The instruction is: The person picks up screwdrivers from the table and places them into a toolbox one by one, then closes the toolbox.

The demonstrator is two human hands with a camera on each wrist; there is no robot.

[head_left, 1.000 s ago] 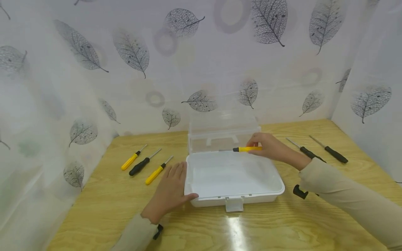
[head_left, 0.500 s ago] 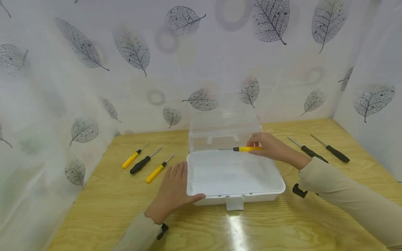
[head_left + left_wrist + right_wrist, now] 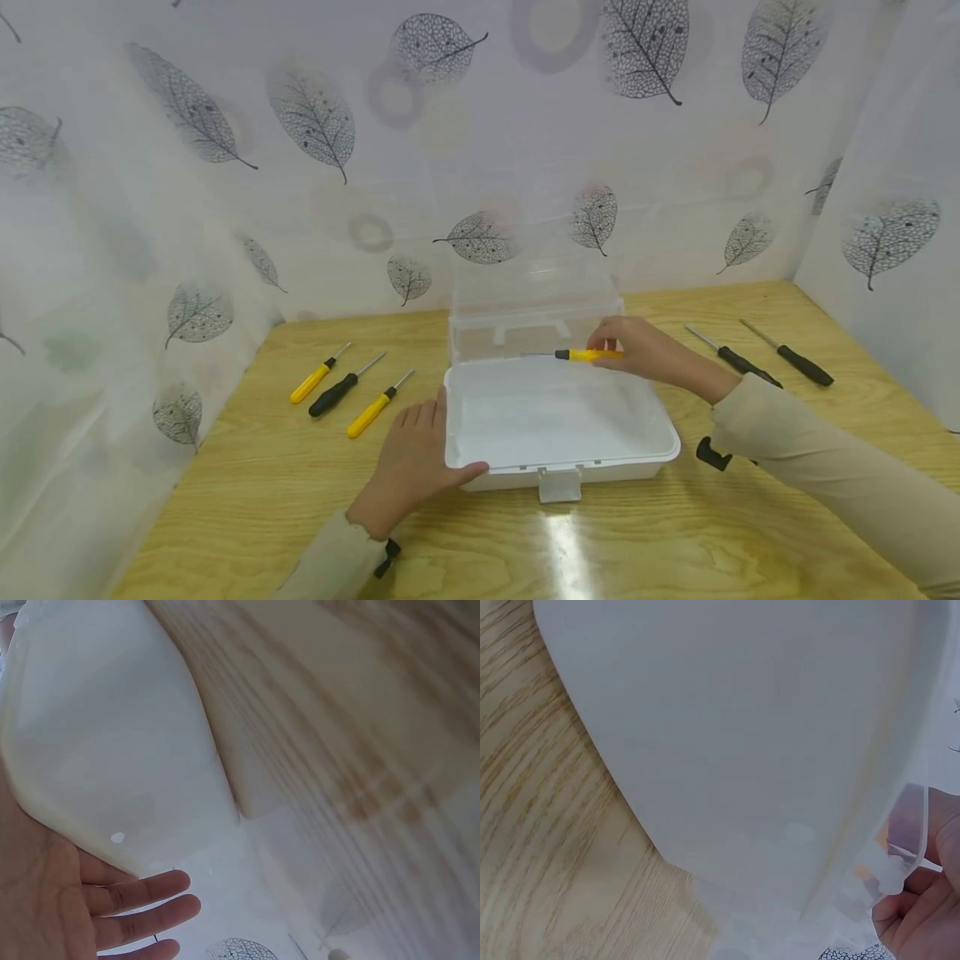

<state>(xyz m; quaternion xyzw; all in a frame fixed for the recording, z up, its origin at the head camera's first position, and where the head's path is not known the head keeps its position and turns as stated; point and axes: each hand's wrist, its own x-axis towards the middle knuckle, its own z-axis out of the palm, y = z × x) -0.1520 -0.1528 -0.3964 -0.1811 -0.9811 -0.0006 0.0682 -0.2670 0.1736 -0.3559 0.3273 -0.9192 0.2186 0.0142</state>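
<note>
My right hand [image 3: 647, 350] pinches a screwdriver [image 3: 579, 355] by its yellow handle over the back right of a white plastic box [image 3: 561, 421]. The screwdriver lies level, its thin shaft pointing left along the box's back rim. Behind the rim stands the clear lid [image 3: 525, 296], raised. My left hand [image 3: 411, 460] rests against the box's left side, with its thumb along the front left corner. In the left wrist view its fingers [image 3: 150, 889] are extended beside the box wall. In the right wrist view, the box and lid partly cover the right hand [image 3: 926, 900].
Left of the box lie a yellow screwdriver [image 3: 310, 383], a black one [image 3: 333, 396] and another yellow one [image 3: 370, 417]. Two black screwdrivers [image 3: 742, 364] [image 3: 804, 365] lie on the right. Leaf-printed sheeting [image 3: 420, 150] borders the wooden table [image 3: 247, 500]. A latch [image 3: 559, 485] hangs at the box's front.
My left thumb has shifted right along the box's front left corner. The right hand and its screwdriver have stayed almost still.
</note>
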